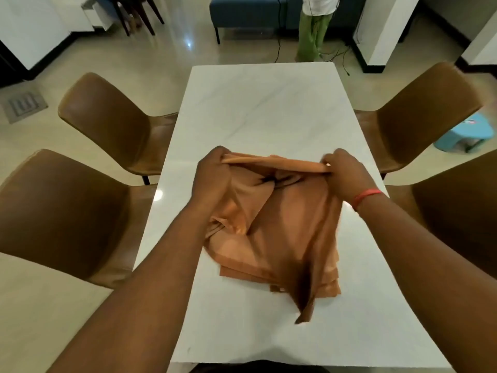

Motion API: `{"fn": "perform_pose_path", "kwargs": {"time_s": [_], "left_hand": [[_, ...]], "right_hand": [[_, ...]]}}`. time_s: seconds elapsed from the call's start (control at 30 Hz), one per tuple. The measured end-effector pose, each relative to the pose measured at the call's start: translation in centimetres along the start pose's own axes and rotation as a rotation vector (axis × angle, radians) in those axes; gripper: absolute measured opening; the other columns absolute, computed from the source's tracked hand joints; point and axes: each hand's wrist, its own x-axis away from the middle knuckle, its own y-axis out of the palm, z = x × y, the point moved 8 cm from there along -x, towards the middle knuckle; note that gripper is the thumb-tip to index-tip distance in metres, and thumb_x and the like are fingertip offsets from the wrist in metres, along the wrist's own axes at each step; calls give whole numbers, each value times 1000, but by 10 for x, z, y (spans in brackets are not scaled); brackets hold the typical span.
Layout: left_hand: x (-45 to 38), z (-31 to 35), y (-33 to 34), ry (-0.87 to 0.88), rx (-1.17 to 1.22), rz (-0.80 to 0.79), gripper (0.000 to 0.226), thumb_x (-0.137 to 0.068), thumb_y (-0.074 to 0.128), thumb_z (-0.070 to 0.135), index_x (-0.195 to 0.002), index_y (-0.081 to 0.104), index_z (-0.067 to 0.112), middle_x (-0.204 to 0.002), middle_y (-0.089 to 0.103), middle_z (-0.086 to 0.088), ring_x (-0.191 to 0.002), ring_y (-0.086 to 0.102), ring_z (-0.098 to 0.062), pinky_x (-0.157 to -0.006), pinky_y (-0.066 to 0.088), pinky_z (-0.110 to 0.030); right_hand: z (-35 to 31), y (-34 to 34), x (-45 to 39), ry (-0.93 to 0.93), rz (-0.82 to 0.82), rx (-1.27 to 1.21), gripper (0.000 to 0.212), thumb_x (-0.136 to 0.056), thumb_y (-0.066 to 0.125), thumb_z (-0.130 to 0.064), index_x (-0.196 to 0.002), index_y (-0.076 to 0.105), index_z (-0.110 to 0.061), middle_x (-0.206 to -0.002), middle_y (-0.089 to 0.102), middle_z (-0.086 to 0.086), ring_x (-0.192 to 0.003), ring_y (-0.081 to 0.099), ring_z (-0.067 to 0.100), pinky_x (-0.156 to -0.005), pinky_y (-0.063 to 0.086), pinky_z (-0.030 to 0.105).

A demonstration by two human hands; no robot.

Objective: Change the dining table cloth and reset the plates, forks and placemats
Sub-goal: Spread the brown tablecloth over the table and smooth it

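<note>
The folded orange cloth (271, 224) lies on the near half of the bare white desk (258, 103). Left hand (212, 173) and right hand (347, 175) each pinch its raised far edge. Step: unfolding. Next: spread it toward the far end.

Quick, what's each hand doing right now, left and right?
Left hand: closed, gripping the top edge of the orange cloth.
Right hand: closed, pinching the same edge of the cloth at its other end.
</note>
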Motion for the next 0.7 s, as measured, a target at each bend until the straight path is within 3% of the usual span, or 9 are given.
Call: {"fn": "perform_pose_path", "kwargs": {"time_s": [0.1,0.17,0.27,0.33,0.4,0.47,0.53,0.6,0.7], "left_hand": [[8,-45,-32,-249,14,266,28,-95,35,12,-94,60,24,-93,62,2,-92,61,-19,-68,43,-18],[15,-56,-35,-305,-146,262,27,-93,40,10,-111,59,19,-115,57,-5,-109,56,-29,-83,47,-29],[19,-12,11,-51,-221,-6,69,-83,65,19,-145,37,22,-152,27,-3,-139,29,-23,-105,35,-31],[31,33,67,108,-152,-327,97,-75,74,35,-154,18,31,-155,28,2,-139,32,-13,-109,34,-26],[38,63,94,175,-153,-466,83,-78,70,37,-148,26,39,-132,56,3,-116,58,-13,-91,51,-28],[26,71,84,154,-159,-358,32,-82,58,32,-113,56,42,-96,67,8,-90,66,-17,-73,55,-35],[16,67,60,157,-158,-203,9,-83,53,31,-86,61,33,-81,66,9,-80,64,-12,-70,52,-35],[12,54,40,130,-105,-70,10,-85,49,24,-80,58,26,-75,61,8,-70,57,-1,-67,47,-34],[12,42,26,125,-69,32,18,-88,55,17,-101,60,28,-97,61,13,-83,54,8,-76,46,-23]], "right_hand": [[68,-6,4,250,62,-94,33,-84,50,7,-108,70,-4,-112,53,22,-96,58,42,-90,49,41],[70,-15,0,277,121,-206,32,-84,51,6,-109,70,-3,-115,54,23,-101,58,40,-93,46,36],[1,-30,-6,1,114,-340,29,-84,53,3,-103,72,-8,-107,55,12,-95,56,22,-89,42,24],[-57,-35,0,-227,64,-395,27,-83,54,2,-99,71,-12,-99,52,5,-89,52,14,-82,41,24],[-93,-42,6,-397,50,-393,19,-83,57,-5,-97,65,-14,-94,53,1,-83,51,13,-73,41,27],[-92,-46,3,-403,12,-465,14,-85,66,-18,-97,61,-19,-91,57,-5,-76,51,6,-69,44,22],[-72,-35,-2,-295,-179,-496,25,-83,75,-34,-101,60,-25,-89,60,-14,-75,55,2,-66,44,16],[-53,-15,2,-208,-346,-392,21,-86,73,-37,-100,64,-23,-91,64,-12,-83,57,5,-70,43,19],[-44,-8,6,-156,-253,-493,8,-91,66,-28,-92,67,-20,-88,66,-6,-80,56,6,-68,39,15]]}}
